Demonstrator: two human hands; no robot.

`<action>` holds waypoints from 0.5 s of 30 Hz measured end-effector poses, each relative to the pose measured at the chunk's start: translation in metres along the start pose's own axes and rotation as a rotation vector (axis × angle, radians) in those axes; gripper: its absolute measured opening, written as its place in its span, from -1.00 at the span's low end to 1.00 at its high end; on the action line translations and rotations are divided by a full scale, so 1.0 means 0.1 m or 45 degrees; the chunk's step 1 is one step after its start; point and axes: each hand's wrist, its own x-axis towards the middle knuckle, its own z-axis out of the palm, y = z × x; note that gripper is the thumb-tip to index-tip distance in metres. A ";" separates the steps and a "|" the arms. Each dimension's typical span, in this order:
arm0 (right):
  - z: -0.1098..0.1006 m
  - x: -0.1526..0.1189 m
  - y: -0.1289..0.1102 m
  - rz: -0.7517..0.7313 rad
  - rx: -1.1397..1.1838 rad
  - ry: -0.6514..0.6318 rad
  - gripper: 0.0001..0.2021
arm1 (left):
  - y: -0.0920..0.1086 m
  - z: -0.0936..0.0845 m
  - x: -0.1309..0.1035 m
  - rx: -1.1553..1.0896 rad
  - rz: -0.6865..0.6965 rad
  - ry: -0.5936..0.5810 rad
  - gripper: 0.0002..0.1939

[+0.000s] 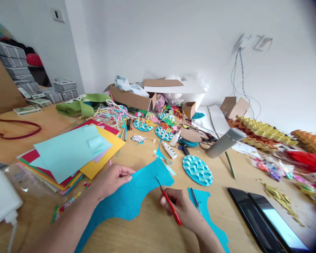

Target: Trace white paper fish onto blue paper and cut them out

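Note:
My left hand (112, 183) pinches the upper left edge of a large blue sheet of paper (127, 200) between thumb and fingers. Faint curved outlines are drawn on the sheet, and its lower edge is cut in curves. Closed around red-handled scissors (170, 204), my right hand (182, 209) has the dark blades pointing up and left over the sheet's right part. Whether the blades are cutting into the paper, I cannot tell. Beside my right wrist lies a blue paper offcut (213, 226) with a dark pen (195, 199) on it.
Coloured paper sheets (65, 153) are stacked at left. Beyond the blue sheet are a glue bottle (169, 150), a wavy-patterned blue oval (197, 170) and a tilted grey tumbler (225, 143). Two phones (249, 214) lie at right; egg cartons (263, 130) and cardboard boxes (130, 98) stand farther back.

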 end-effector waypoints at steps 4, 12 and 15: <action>0.00 0.00 -0.02 0.007 0.011 -0.006 -0.52 | -0.01 0.01 0.01 0.025 0.016 0.002 -0.75; 0.00 0.00 0.03 0.060 -0.010 0.051 -0.51 | 0.00 0.00 -0.01 0.070 0.031 0.022 -0.75; -0.01 0.00 0.04 0.070 -0.017 0.070 -0.51 | 0.00 0.00 -0.01 0.052 0.028 0.011 -0.74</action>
